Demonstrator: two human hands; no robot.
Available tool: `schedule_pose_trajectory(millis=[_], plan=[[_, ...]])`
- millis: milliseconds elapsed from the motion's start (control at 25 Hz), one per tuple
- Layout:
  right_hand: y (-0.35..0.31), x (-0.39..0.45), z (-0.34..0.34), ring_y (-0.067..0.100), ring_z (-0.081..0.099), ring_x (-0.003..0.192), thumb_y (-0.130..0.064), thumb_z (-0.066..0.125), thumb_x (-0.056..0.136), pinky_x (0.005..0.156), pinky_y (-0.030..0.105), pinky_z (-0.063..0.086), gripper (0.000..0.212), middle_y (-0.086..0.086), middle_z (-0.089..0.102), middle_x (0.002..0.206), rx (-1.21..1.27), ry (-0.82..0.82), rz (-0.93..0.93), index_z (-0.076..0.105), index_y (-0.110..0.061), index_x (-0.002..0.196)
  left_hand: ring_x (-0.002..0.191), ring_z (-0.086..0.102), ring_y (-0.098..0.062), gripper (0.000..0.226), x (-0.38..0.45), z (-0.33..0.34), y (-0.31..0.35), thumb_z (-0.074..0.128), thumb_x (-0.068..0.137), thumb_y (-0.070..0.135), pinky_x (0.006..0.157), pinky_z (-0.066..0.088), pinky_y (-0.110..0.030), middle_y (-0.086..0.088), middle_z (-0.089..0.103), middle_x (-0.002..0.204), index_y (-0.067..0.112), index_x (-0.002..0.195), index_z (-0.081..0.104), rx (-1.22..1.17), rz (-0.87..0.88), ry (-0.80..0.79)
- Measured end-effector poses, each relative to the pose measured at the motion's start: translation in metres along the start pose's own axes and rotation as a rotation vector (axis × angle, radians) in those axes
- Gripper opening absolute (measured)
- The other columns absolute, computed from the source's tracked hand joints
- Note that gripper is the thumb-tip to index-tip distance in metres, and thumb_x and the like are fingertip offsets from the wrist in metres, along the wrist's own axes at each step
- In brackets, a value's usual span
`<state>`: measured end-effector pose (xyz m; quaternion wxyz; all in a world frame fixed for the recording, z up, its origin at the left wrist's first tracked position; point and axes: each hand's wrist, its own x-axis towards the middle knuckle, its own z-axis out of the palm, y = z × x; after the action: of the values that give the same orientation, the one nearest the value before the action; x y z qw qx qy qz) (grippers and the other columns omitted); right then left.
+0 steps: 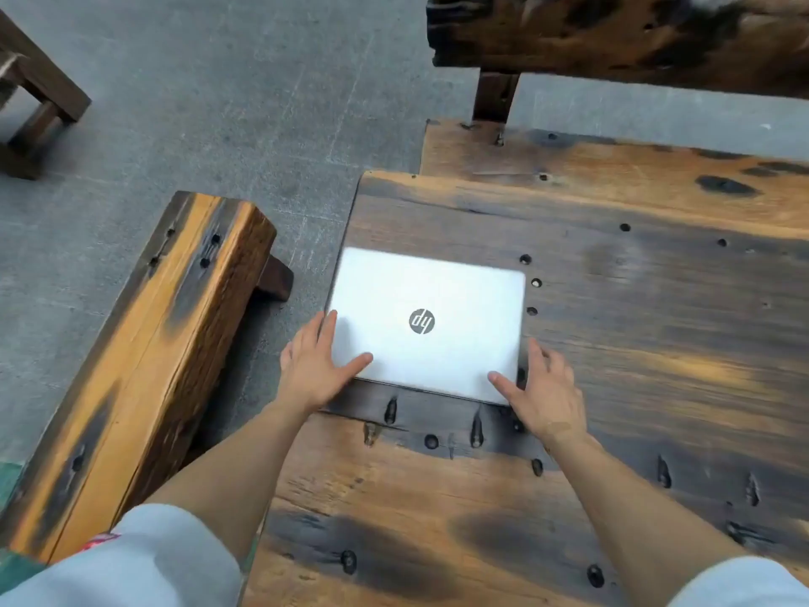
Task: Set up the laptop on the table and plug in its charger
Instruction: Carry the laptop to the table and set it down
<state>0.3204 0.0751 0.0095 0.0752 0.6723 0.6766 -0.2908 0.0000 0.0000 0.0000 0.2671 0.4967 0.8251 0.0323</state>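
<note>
A closed silver laptop [427,326] with a round logo on its lid lies flat near the left edge of a dark, rough wooden table [634,326]. My left hand [317,365] grips its near left corner, thumb on the lid and fingers along the left side. My right hand [540,387] holds the near right corner, thumb on the lid and fingers up the right edge. No charger or cable shows anywhere.
A long wooden bench [144,365] stands to the left of the table, over a grey concrete floor [219,102]. Another heavy bench [613,32] runs along the far side, and a third piece of wooden furniture [35,98] sits at the upper left.
</note>
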Motion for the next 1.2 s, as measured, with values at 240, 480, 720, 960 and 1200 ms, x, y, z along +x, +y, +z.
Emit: schedule_pose_trajectory(millis=[240,480,720,960,1200], plan=[[-0.023,0.057,0.018,0.035,0.045,0.123,-0.058,0.06,0.083,0.096,0.045,0.045,0.083,0.01,0.037,0.135,0.268,0.004,0.147,0.026,-0.017,0.147,0.139,0.025,-0.033,0.098,0.055,0.014,0.013,0.06,0.084,0.065,0.112,0.031,-0.051,-0.01,0.025,0.155,0.021,0.157,0.011,-0.149,-0.156,0.025],[-0.033,0.094,0.014,0.036,0.052,0.116,-0.024,0.081,0.073,0.1,0.051,0.046,0.07,0.013,0.045,0.133,0.77,-0.028,0.445,0.04,-0.016,0.129,0.127,0.039,-0.036,0.089,0.088,0.012,0.024,0.086,0.064,0.049,0.105,0.038,-0.048,-0.012,0.042,0.137,0.022,0.136,0.042,-0.44,-0.529,0.047],[-0.014,0.084,-0.006,0.025,0.061,0.072,0.003,0.073,0.08,0.072,0.043,0.055,0.054,0.02,0.062,0.117,1.105,-0.135,0.513,0.041,-0.011,0.12,0.134,0.04,-0.038,0.114,0.08,0.013,0.02,0.094,0.059,0.031,0.111,0.036,-0.053,-0.017,0.039,0.15,0.007,0.149,0.028,-0.705,-0.634,-0.067],[0.001,0.012,-0.024,0.021,0.056,0.066,0.006,0.071,0.081,0.055,0.03,0.045,0.063,0.022,0.059,0.125,1.116,-0.08,0.517,0.036,-0.006,0.133,0.119,0.055,-0.039,0.107,0.016,-0.006,0.03,0.097,0.048,0.032,0.1,0.048,-0.052,-0.018,0.053,0.136,0.004,0.135,0.042,-0.738,-0.541,-0.076],[0.009,-0.081,-0.053,0.022,0.056,0.065,0.006,0.071,0.081,0.055,0.03,0.044,0.061,0.024,0.061,0.123,1.133,-0.033,0.472,0.038,-0.006,0.131,0.114,0.059,-0.038,0.105,-0.066,-0.037,0.039,0.097,0.045,0.034,0.097,0.051,-0.05,-0.017,0.057,0.131,0.001,0.13,0.045,-0.767,-0.416,-0.076]])
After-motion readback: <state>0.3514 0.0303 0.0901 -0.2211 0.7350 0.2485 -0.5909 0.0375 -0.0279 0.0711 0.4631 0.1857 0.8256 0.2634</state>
